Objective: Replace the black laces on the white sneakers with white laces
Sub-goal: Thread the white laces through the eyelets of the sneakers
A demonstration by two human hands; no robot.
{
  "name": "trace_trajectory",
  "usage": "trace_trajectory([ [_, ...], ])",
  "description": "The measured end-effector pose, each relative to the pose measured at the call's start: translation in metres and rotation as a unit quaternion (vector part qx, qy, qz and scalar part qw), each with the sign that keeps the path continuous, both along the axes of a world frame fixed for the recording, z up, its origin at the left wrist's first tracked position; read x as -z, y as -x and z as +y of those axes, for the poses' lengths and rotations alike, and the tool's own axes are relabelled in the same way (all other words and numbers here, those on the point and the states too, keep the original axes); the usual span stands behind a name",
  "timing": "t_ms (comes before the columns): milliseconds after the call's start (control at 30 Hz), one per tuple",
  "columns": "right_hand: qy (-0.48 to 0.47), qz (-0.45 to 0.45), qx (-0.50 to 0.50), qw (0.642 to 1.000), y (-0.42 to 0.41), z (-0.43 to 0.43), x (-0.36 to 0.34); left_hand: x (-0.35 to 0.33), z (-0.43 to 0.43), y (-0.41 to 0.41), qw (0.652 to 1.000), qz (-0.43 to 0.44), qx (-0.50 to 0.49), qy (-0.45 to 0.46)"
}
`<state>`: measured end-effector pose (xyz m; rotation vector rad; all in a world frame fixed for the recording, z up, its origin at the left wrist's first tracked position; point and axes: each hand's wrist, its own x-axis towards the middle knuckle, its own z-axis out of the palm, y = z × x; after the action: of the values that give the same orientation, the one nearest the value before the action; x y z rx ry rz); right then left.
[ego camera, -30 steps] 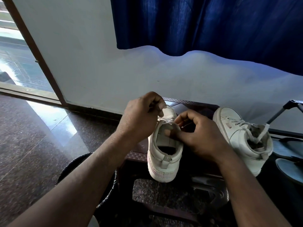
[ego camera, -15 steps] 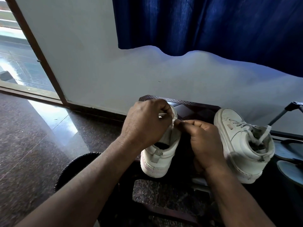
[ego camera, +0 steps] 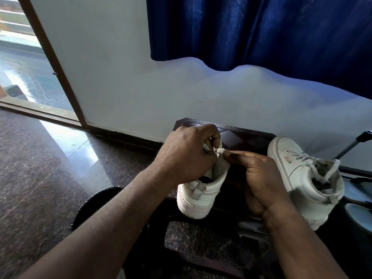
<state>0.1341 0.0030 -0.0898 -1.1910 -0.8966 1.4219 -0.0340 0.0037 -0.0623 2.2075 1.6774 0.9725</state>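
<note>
L hand: back up, fingers curled tight; thumb + index tips pinched white lace. R hand: thumb side up, fingers folded in; thumb + index pinched same lace just right of L fingertips, tips of both hands nearly touching. L forearm: bare, entered from lower left. R forearm: bare, entered from lower right.

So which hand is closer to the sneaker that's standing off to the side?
The right hand, right beside that side sneaker. The left hand is farther away, across the sneaker being laced. Both pinch its lace.
</note>
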Motion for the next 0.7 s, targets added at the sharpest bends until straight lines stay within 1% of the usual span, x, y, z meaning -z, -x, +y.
trace_trajectory([
  [100,-0.004,-0.008,0.0,1.0,0.002,-0.001,0.0,0.002,0.001,0.002,1.0,0.004,0.019,-0.001],
  [300,-0.021,-0.012,-0.002,1.0,0.004,-0.004,-0.002,0.006,0.004,0.001,1.0,-0.019,0.007,-0.003],
  [433,-0.029,-0.015,-0.016,0.999,0.003,-0.002,0.001,0.008,0.005,0.002,1.0,-0.017,0.0,-0.002],
  [500,-0.016,-0.005,-0.02,1.0,0.002,0.0,0.004,0.009,0.007,0.001,1.0,-0.015,-0.008,0.006],
  [567,-0.016,-0.002,-0.018,1.0,0.003,0.003,0.007,0.012,0.008,0.0,0.999,-0.035,-0.016,0.024],
  [700,-0.044,-0.038,-0.007,0.998,0.013,0.004,0.013,0.017,0.012,0.0,0.997,-0.061,-0.023,0.046],
])
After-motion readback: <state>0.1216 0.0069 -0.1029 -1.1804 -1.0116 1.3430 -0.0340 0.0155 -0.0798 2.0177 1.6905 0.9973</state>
